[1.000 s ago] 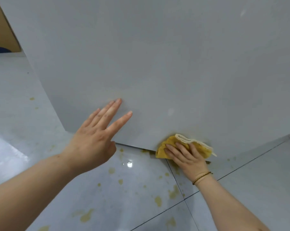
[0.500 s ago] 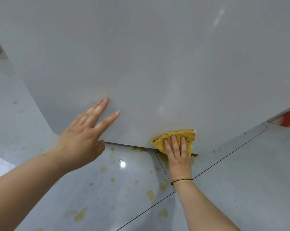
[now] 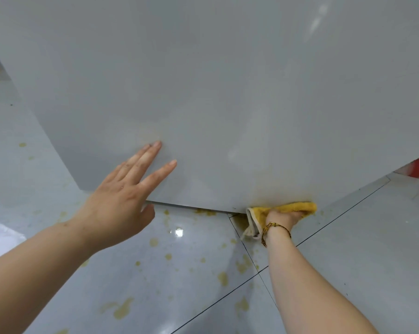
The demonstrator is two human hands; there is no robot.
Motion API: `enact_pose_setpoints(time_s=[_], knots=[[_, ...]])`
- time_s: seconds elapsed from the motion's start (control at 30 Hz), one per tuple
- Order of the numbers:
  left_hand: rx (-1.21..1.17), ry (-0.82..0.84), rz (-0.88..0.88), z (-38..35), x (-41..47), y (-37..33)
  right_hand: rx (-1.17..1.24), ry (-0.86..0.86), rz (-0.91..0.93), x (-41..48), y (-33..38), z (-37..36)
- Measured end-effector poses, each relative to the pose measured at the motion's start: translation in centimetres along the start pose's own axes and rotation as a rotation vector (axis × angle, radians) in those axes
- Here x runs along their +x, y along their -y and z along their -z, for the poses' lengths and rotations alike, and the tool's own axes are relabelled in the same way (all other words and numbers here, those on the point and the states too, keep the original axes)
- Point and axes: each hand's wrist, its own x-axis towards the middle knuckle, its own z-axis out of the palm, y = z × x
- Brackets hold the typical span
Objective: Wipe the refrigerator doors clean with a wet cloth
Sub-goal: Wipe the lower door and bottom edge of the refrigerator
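Along the bottom edge of the refrigerator door (image 3: pixel 227 104), the yellow cloth (image 3: pixel 297 206) lay bunched, its long axis running with that edge and a pale hemmed tail hanging from the end toward the left hand (image 3: pixel 116 201). The right hand (image 3: pixel 284 216) gripped it from below the edge, fingers curled into the folds with their tips hidden and a bracelet (image 3: pixel 275 226) on the wrist. The left hand rested on the door just above the same edge and well apart from the cloth, fingers straight and the forefinger splayed from the rest, holding nothing. A faint yellowish tinge showed on the door just above the cloth. Yellow-brown splashes (image 3: pixel 222 277) dotted the floor tiles (image 3: pixel 348 249) below the edge. Only the right hand was on the cloth, so the next stroke likely belonged to it, sliding along the edge or up over the tinge, while the left merely braced.
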Motion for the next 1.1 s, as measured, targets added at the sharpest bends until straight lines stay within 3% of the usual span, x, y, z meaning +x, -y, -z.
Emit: enact_pose_setpoints(time_s=[0.1, 0.23, 0.4, 0.5, 0.63, 0.87, 1.1], knots=[[-0.026, 0.016, 0.070, 0.0, -0.9, 0.4, 0.015, 0.042, -0.121, -0.1, -1.5, -0.8], [-0.006, 0.046, 0.104, 0.3, -1.8, 0.9, -0.075, 0.096, -0.077, -5.1, -2.8, -4.3], [-0.011, 0.048, 0.145, 1.7, -2.0, 2.0, -0.220, 0.403, -0.183, -11.4, -6.1, -8.7], [-0.137, 0.058, 0.245, 3.1, -2.4, 2.4, -0.340, 0.518, -0.216, -14.0, -6.2, -9.5], [-0.168, 0.045, 0.307, 4.7, -3.7, 3.3, -0.423, 0.627, -0.171, -16.0, -5.8, -9.8], [-0.226, 0.008, 0.359, 7.3, -4.8, 4.4, -0.514, 1.164, 0.022, -21.1, -1.5, -8.0], [-0.412, 0.039, 0.387, 9.8, -3.1, 2.8, -0.577, 1.490, 0.178, -22.0, 5.4, -6.1]])
